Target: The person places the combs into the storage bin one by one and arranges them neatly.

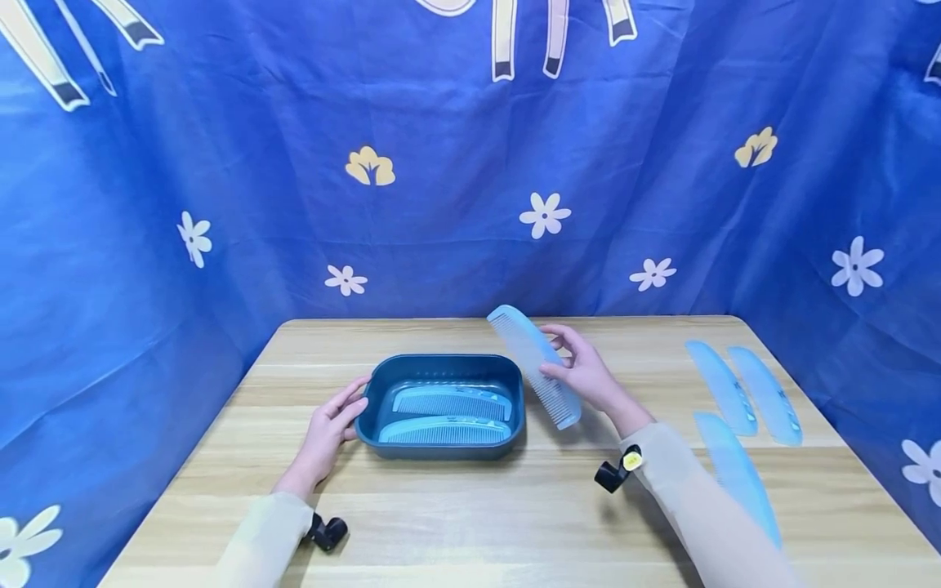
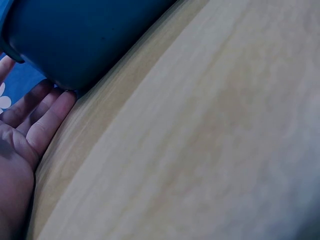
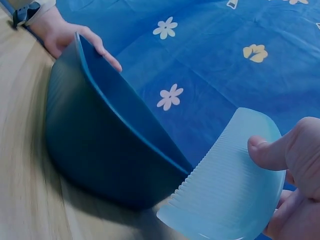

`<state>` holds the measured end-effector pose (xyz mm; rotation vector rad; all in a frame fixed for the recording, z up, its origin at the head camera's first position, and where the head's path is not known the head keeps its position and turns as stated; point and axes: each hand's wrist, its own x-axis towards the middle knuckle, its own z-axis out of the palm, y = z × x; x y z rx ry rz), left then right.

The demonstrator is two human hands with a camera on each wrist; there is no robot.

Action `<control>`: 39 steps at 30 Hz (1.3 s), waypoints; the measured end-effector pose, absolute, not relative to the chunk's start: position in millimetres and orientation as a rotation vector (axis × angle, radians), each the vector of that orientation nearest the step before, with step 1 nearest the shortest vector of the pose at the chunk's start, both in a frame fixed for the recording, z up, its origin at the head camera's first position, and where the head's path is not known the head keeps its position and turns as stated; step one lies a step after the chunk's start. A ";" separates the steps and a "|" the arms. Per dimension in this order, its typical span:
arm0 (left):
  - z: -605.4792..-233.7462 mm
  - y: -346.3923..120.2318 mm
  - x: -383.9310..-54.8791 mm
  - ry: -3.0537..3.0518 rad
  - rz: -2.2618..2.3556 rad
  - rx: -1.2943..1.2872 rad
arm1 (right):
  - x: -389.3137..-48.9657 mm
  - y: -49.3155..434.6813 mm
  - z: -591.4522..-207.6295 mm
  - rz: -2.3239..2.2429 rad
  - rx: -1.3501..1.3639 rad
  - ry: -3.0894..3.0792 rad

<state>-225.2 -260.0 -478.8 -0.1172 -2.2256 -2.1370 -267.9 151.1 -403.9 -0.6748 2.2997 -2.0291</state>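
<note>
A dark blue rectangular plastic basin (image 1: pixel 441 452) stands on the table, with two light blue combs inside, a rear comb (image 1: pixel 450 402) and a front comb (image 1: pixel 444 430). At its left end my left hand (image 1: pixel 334 426) holds the wall; in the left wrist view some fingers (image 2: pixel 50 120) touch the lower corner. My right hand (image 1: pixel 584 371) pinches another light blue comb (image 1: pixel 532 359), tilted, just beside the basin's right end. The right wrist view shows the thumb (image 3: pixel 270 152) on the face of this comb (image 3: pixel 225 185); the other fingers are mostly hidden behind it.
Three more light blue combs lie at the table's right: a left one (image 1: pixel 724 388), a right one (image 1: pixel 768 396) and a nearer one (image 1: pixel 738 474) beside my right sleeve. Blue patterned cloth (image 1: pixel 456 245) hangs behind and along both sides of the wooden table (image 1: pixel 470 523).
</note>
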 end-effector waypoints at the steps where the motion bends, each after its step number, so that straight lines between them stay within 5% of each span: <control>1: -478.9 -259.5 -225.4 -2.226 -2.140 -0.125 | -268.1 149.1 -403.8 -2.035 -0.676 2.296; 39: -480.4 -258.9 -228.5 -2.237 -2.122 -0.122 | -287.7 83.6 -396.3 -1.919 -0.924 2.342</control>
